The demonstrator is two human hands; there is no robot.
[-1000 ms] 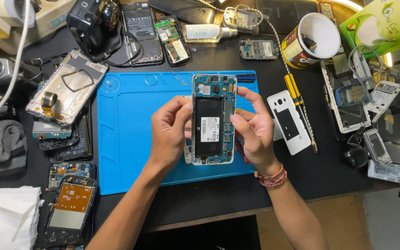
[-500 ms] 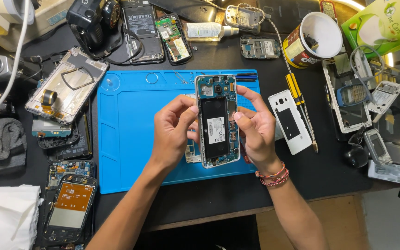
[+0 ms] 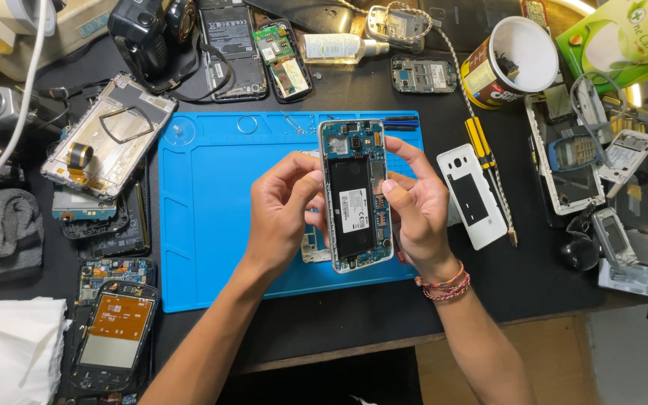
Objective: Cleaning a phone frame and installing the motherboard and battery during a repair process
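An opened smartphone (image 3: 355, 196) with its back cover off shows a black battery and blue circuit boards. Both hands hold it above a blue work mat (image 3: 211, 202). My left hand (image 3: 283, 210) grips its left edge, fingertips on the frame beside the battery. My right hand (image 3: 415, 204) grips the right edge, thumb pressed near the middle of the phone. A small silver frame part (image 3: 313, 247) lies on the mat beneath the phone, partly hidden.
A white back cover (image 3: 471, 195) and a yellow-handled screwdriver (image 3: 489, 169) lie right of the mat. Several dismantled phones and boards lie around (image 3: 106, 135), (image 3: 114, 322). A tin can (image 3: 508, 64) stands at back right, white tissues (image 3: 9, 352) at front left.
The phone has shifted slightly right and tilted a little in my hands. My right thumb has moved onto the phone's middle; both hands keep their hold.
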